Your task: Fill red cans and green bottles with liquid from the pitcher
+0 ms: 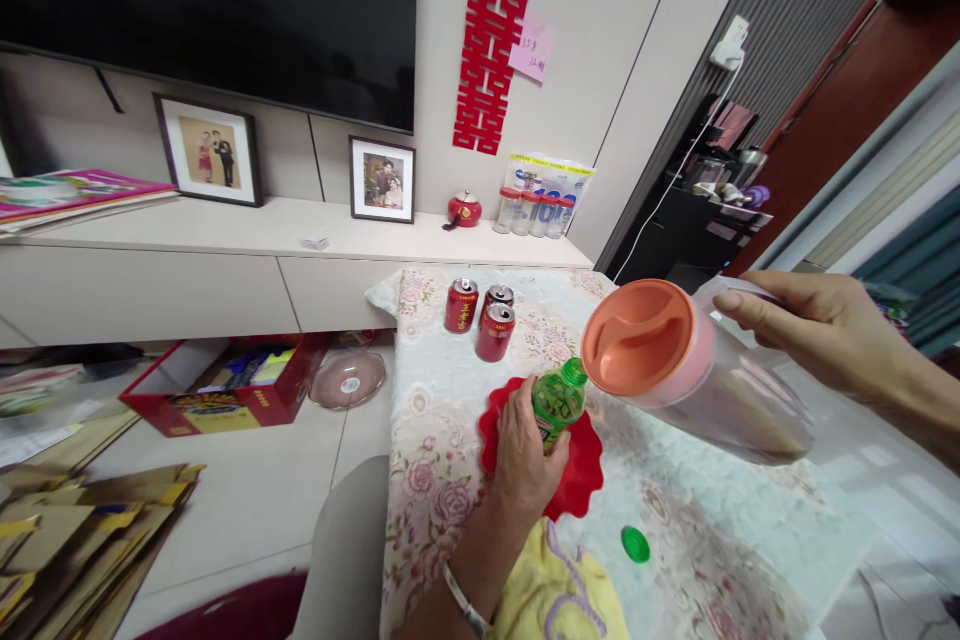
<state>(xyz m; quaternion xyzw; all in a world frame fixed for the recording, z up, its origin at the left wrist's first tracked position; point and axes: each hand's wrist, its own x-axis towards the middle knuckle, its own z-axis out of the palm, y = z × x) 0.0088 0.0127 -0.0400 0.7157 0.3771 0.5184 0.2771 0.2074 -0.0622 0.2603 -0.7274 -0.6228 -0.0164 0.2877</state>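
Note:
My left hand (523, 448) is wrapped round a small green bottle (559, 402) that stands uncapped on a red scalloped mat (581, 475). My right hand (814, 325) grips the handle of a clear pitcher (705, 385) with an orange lid (637, 335). The pitcher is tilted far over, its lid edge right at the bottle's open neck. A green bottle cap (635, 543) lies loose on the floral tablecloth (435, 420), to the right of my left forearm.
Three red cans (480, 312) stand at the table's far end. Behind is a low shelf (247, 230) with framed photos, a red pot (464, 210) and jars (532, 213). A red box (225, 390) and cardboard (67, 530) lie on the floor to the left.

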